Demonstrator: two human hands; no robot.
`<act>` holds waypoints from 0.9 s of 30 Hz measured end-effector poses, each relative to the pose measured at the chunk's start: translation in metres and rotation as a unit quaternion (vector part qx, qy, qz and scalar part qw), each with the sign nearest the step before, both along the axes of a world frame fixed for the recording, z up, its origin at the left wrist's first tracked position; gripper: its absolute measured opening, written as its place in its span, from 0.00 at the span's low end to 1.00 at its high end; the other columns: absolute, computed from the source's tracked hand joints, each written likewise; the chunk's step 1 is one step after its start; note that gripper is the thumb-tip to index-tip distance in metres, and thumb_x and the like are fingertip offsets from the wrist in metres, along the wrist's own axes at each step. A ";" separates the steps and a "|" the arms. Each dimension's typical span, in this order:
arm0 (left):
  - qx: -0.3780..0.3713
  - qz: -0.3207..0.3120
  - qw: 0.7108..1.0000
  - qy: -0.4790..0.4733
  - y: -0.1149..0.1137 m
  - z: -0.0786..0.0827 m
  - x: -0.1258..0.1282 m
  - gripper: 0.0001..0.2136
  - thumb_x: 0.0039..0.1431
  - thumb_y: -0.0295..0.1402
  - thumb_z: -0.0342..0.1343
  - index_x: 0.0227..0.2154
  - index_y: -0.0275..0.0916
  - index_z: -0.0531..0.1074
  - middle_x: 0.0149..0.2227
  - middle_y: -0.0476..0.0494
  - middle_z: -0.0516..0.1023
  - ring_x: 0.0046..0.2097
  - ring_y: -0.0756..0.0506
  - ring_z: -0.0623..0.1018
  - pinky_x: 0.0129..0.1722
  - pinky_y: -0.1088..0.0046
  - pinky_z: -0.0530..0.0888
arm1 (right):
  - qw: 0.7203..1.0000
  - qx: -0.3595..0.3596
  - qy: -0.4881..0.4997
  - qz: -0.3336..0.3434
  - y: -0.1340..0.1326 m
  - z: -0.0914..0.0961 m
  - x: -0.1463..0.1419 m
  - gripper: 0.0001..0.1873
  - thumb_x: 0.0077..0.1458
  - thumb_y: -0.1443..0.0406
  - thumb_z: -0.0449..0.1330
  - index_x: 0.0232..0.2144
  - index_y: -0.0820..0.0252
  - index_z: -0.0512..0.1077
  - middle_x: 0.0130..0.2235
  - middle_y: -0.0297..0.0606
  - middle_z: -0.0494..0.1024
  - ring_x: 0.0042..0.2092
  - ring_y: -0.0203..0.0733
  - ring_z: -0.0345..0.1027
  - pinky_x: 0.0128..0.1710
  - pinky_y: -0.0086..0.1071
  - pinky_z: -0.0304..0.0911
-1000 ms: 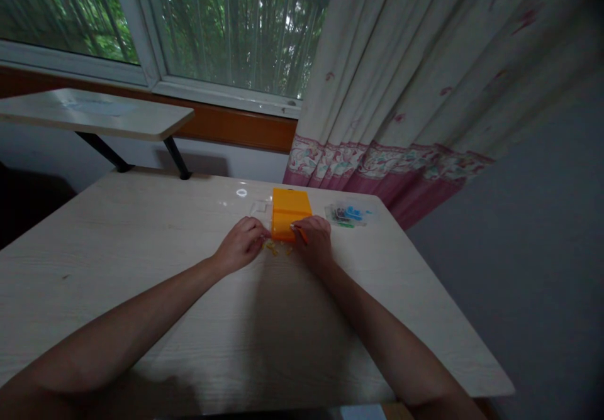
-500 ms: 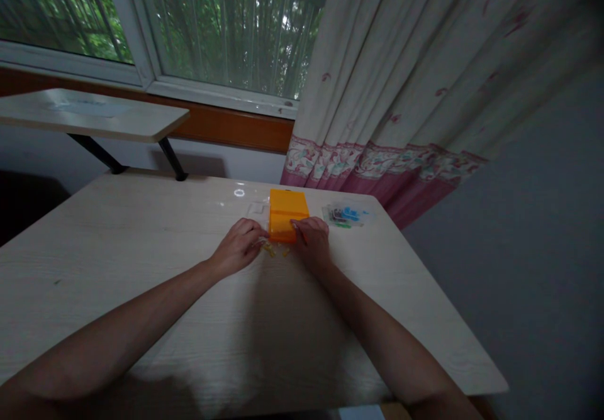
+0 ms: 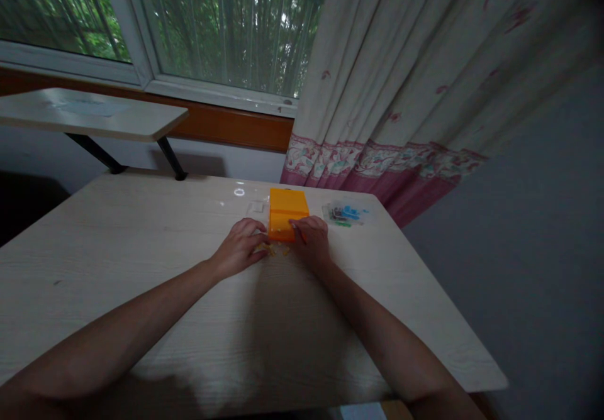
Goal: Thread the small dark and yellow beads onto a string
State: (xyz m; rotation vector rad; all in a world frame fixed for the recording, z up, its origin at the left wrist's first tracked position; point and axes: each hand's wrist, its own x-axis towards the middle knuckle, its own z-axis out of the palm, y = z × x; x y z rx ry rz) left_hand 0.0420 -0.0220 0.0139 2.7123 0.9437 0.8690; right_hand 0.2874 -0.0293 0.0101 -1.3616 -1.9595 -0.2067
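An orange box [image 3: 289, 202] with its lid raised stands toward the back of the table. My left hand [image 3: 241, 248] is at its front left corner, fingers apart above small yellow pieces [image 3: 285, 251] lying on the tabletop. My right hand [image 3: 312, 237] rests against the front right of the box. Its thumb and fingertips are pinched together over the open part, and what they hold is too small to make out. A clear plastic bag with a white patch [image 3: 256, 207] lies just left of the box.
Right of the box lies a clear bag with blue, dark and green pieces [image 3: 346, 214]. A raised shelf [image 3: 94, 113] on black legs stands at the back left. Behind the pale table [image 3: 141, 250] are a window and a floral curtain [image 3: 377, 124].
My left hand's fingers have spread apart from a closer pinch near the yellow pieces. The right hand and the orange box have hardly moved.
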 end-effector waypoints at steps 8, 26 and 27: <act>0.014 -0.008 1.000 0.012 0.000 0.000 0.001 0.11 0.59 0.39 0.59 0.44 0.45 0.75 0.50 0.42 0.69 0.53 0.39 0.66 0.54 0.57 0.64 | 1.000 0.000 0.003 0.010 0.001 0.000 0.000 0.12 0.63 0.65 0.54 0.41 0.57 0.77 0.36 0.38 0.79 0.41 0.42 0.67 0.51 0.41 0.55; 0.007 -0.019 0.999 0.025 -0.002 0.000 0.003 0.11 0.61 0.36 0.56 0.45 0.43 0.73 0.51 0.41 0.68 0.54 0.40 0.66 0.56 0.57 0.64 | 1.000 0.000 0.007 0.015 0.002 -0.004 0.001 0.12 0.63 0.63 0.54 0.41 0.55 0.77 0.36 0.38 0.79 0.42 0.42 0.68 0.53 0.42 0.55; 0.007 -0.020 0.999 0.025 -0.002 0.000 0.003 0.11 0.61 0.36 0.56 0.45 0.43 0.74 0.51 0.41 0.68 0.54 0.40 0.66 0.57 0.57 0.64 | 1.000 -0.003 0.006 0.017 0.002 -0.003 0.001 0.12 0.63 0.63 0.54 0.41 0.55 0.77 0.36 0.38 0.79 0.41 0.42 0.68 0.53 0.41 0.55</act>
